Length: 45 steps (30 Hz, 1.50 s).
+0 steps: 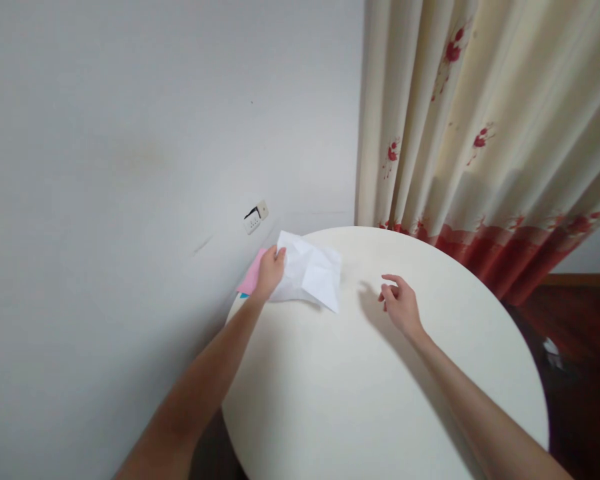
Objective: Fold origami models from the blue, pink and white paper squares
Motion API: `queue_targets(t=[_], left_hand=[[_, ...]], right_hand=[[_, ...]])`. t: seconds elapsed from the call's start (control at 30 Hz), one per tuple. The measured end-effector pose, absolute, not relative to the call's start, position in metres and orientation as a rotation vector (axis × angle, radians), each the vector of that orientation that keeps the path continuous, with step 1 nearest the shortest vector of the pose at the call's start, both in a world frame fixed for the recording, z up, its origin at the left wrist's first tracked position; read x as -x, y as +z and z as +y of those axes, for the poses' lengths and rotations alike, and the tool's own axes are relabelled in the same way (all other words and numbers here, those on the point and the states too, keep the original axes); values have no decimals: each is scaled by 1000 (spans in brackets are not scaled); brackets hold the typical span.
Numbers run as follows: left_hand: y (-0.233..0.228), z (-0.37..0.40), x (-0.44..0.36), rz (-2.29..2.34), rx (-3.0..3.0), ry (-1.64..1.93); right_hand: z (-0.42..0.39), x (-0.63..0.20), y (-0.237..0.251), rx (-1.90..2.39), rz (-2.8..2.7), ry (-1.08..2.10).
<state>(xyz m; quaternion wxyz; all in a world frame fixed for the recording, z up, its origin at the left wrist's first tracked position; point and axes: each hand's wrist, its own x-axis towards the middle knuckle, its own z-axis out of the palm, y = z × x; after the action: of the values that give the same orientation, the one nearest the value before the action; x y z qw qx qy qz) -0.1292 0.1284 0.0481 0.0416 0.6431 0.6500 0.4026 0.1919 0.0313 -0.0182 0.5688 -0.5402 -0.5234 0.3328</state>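
Observation:
My left hand (271, 268) pinches the left edge of a creased white sheet of paper (310, 270) near the far left rim of the round table. Pink paper (251, 275) lies beside and partly behind that hand, and a small blue corner (244, 295) peeks out below the pink. To the right, my right hand (401, 303) hovers over the tabletop, apart from the sheet. Its index finger reaches out to the left, the other fingers are loosely curled, and nothing shows between them.
The round white table (380, 400) stands against a pale wall (155, 133) with a socket (253, 221) above its left edge. A cream curtain with red flowers (460, 133) hangs behind on the right. A blurred white object (553, 352) lies on the dark floor.

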Motion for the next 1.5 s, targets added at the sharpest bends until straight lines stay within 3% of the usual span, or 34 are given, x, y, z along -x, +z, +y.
queue_targets(t=[0.2, 0.37, 0.53, 0.73, 0.97, 1.13, 1.3, 1.5], left_hand=[[45, 177, 207, 2258, -1909, 919], [9, 178, 199, 2370, -1966, 829], [-32, 176, 169, 2039, -2371, 162], [-44, 173, 166, 2050, -2341, 101], [-15, 170, 155, 2034, -2281, 27], [-2, 126, 89, 1787, -2595, 373], [-19, 71, 16, 1522, -2599, 419], [-49, 49, -6, 1514, -2622, 379]], right_hand=[[42, -191, -36, 1280, -1377, 833], [43, -186, -43, 1269, -1427, 842], [43, -181, -51, 1300, -1478, 858], [35, -167, -55, 1348, -1670, 759], [33, -167, -51, 1460, -1798, 446], [33, -174, -45, 1552, -1924, 235], [29, -175, -41, 1668, -2031, 147], [25, -173, -41, 1741, -2164, 183]])
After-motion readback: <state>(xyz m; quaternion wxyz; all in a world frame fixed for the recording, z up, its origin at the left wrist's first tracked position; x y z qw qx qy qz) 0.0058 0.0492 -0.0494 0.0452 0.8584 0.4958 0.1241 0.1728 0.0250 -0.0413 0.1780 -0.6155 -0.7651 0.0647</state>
